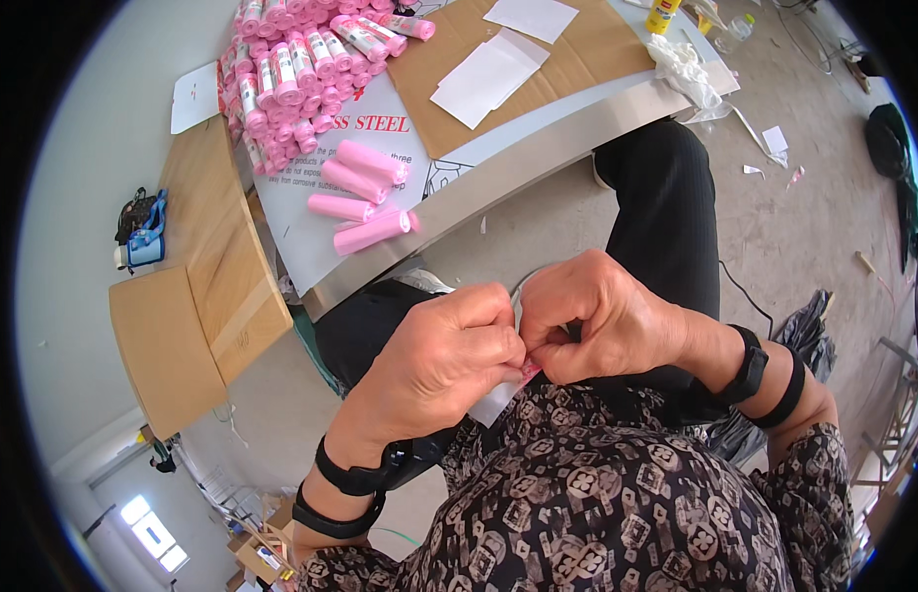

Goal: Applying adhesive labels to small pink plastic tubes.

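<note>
Head view: both hands, left hand (449, 355) and right hand (597, 321), pinch a white label (498, 403) above concrete floor (814, 227).

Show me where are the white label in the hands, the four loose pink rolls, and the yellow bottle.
white label (495, 403), head view, lower corner below the left hand.
loose pink rolls (365, 162), head view, middle of the top roll.
yellow bottle (662, 16), head view, its body.

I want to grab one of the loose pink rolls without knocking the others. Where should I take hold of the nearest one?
Judging by its pose, grip the nearest pink roll around its middle, hand coming from above. It lies flat near the table edge, long sides exposed, with a small gap to the next roll.
</note>
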Demonstrator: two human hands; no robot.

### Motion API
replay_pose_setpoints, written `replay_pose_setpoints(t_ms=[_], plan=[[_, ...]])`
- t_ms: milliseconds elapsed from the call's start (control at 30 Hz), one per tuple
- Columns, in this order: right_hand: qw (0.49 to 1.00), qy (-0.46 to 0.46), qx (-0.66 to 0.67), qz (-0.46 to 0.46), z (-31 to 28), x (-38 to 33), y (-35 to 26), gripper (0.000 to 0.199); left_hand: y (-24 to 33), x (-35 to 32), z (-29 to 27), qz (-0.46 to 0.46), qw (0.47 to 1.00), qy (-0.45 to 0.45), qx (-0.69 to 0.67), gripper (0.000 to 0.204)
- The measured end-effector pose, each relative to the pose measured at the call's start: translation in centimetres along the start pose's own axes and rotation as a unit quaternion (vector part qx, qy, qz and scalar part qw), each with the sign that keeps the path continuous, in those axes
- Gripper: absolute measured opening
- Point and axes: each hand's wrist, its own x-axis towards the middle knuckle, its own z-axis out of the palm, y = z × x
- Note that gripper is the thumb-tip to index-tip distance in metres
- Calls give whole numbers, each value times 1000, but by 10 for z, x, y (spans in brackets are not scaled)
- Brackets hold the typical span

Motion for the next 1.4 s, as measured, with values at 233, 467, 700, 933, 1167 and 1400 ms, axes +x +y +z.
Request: replay_pose_setpoints(t_ms=[233, 467, 700, 933, 1167, 1400], plan=[[997, -33, 60, 41, -2, 0, 4, 3, -4, 0, -3, 25, 999, -12, -28, 15], [992, -20, 87, 84, -3, 0, 2, 3, -1, 0, -5, -45, 998, -24, 36, 28], [997, -17, 41, 70, -2, -2, 4, 2, -4, 2, 3, -81, 996, -25, 34, 26], [991, -9, 64, 114, -5, -2, 6, 3, -1, 2, 4, -83, 996, -20, 32, 26], [988, 13, 75, 133, -4, -2, 9, 4, 4, 4, 13, -120, 986, 8, 118, 26], [982, 22, 86, 164, -8, -2, 8, 5, 0, 2, 8, -112, 993, 8, 25, 23]])
